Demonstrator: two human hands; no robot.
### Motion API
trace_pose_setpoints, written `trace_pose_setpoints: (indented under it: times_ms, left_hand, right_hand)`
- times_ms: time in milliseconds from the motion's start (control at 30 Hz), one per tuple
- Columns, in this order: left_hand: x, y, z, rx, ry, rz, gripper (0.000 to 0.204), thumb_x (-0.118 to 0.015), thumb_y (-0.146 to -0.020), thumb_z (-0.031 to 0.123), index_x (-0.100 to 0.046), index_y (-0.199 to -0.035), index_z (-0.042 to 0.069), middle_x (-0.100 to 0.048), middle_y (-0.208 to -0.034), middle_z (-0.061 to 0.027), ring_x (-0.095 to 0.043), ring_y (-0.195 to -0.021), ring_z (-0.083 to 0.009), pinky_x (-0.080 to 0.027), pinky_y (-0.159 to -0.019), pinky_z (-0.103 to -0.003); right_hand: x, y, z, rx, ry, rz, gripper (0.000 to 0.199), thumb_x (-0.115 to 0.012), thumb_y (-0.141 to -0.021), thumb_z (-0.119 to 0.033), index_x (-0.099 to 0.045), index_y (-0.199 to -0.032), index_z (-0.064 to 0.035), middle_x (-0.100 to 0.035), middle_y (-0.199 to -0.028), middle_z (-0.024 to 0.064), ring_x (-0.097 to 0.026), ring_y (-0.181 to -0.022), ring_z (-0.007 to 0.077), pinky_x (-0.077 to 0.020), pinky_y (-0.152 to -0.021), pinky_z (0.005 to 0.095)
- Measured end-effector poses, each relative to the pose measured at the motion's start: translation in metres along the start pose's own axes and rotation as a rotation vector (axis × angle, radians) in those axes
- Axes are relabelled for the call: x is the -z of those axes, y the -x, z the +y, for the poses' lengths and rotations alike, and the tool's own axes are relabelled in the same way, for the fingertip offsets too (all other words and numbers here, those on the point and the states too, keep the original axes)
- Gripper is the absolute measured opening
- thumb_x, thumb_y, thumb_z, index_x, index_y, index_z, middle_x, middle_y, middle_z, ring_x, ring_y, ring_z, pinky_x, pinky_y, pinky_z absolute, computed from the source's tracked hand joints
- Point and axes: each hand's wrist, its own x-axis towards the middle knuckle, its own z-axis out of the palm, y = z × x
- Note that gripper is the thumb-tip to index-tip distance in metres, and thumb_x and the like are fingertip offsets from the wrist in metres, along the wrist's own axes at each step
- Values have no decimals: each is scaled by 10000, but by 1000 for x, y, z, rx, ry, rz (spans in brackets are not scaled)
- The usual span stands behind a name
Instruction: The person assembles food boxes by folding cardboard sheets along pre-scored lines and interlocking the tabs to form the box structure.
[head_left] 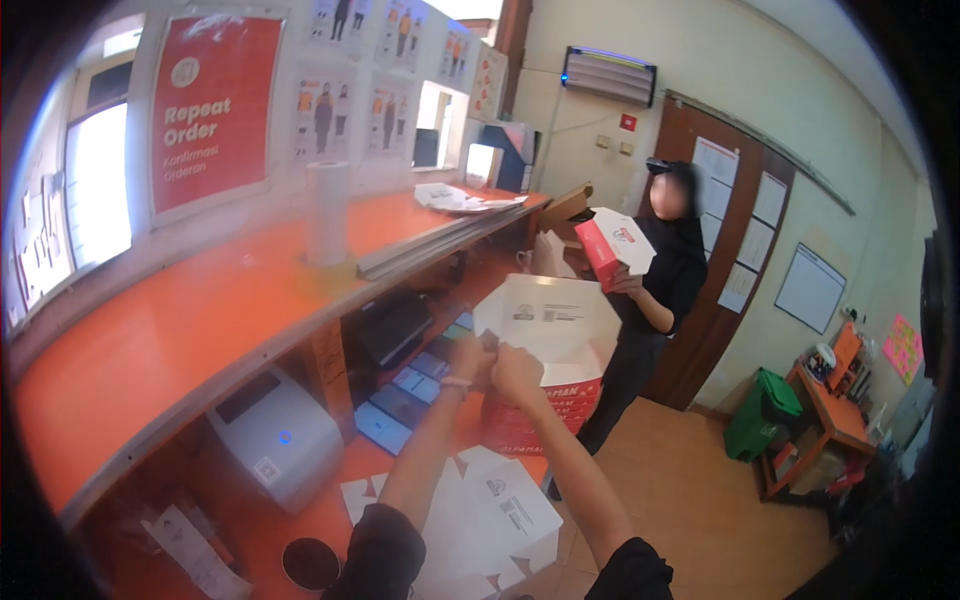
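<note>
A white cardboard food box (560, 310), partly folded with its lid panel raised, rests on a stack of red-and-white boxes (545, 415). At its near left corner my left hand (470, 362) and my right hand (518, 374) meet, knuckles close together. Both have curled fingers that seem to pinch the box's edge; the fingertips are hidden. Below my forearms an unfolded flat box blank (485, 510) lies on the orange counter. Several phones (395, 405) lie in a row left of my left hand.
A co-worker (665, 260) in dark clothes stands beyond the stack, holding a red-and-white box (615, 245). Left are a white printer (280, 435) and a raised orange shelf (200, 330) bearing a paper roll (327, 215). A dark round cup (310, 564) stands at the front. A green bin (762, 412) stands right.
</note>
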Motion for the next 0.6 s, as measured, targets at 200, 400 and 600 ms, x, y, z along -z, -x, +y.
trace_pose_setpoints:
  times_ms: [200,400,600]
  left_hand:
    - [-14,14,-8,179,332,176,388,-612,-735,396,-635,-826,20,-629,-760,-156,-621,-761,-241,-467,-671,-330]
    - [-47,25,-19,-166,332,175,481,-588,-742,209,-460,-1142,-27,-523,-1057,-204,-494,-1006,-308,-350,-906,-364]
    - [-28,32,7,-153,106,70,426,-500,-721,117,-476,-1114,-45,-477,-1135,-249,-443,-1067,-367,-332,-934,-398]
  right_hand:
    - [15,-11,67,-21,-76,135,321,-564,-745,-303,-582,-945,-52,-595,-933,186,-582,-882,327,-476,-683,436]
    - [61,6,129,-241,38,41,205,-496,-780,-188,-618,-874,-52,-610,-871,186,-594,-819,337,-476,-687,420]
    - [27,9,156,-348,74,21,204,-470,-784,-195,-630,-851,-86,-617,-831,177,-596,-789,350,-475,-697,422]
